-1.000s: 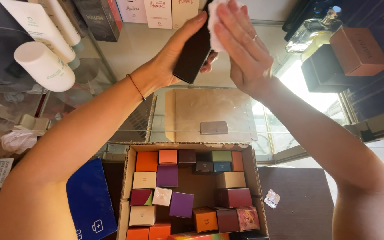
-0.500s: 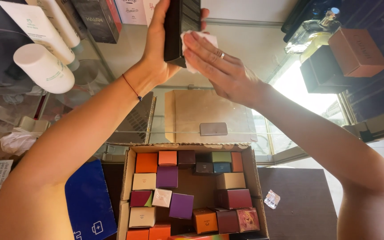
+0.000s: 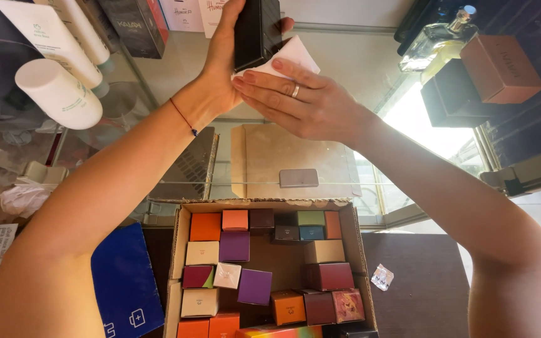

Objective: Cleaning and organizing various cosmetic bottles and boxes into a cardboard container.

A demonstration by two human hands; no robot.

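My left hand [image 3: 223,69] holds a tall black box [image 3: 257,31] upright near the top of the view, in front of a glass shelf. My right hand [image 3: 298,100], with a ring on one finger, presses a white cloth [image 3: 292,55] flat against the lower side of that box. Both arms reach up over an open cardboard carton [image 3: 179,250] below, which is packed with several small coloured boxes in orange, purple, maroon, cream and green.
White tubes [image 3: 54,94] and boxed products stand on the glass shelf at upper left. A glass perfume bottle [image 3: 436,40] and a brown box [image 3: 502,66] sit at upper right. A blue bag [image 3: 123,285] lies left of the carton, crumpled paper [image 3: 23,197] beyond it.
The black box has been turned from tilted to upright. My right hand with the cloth slid down from its upper part to its lower side.
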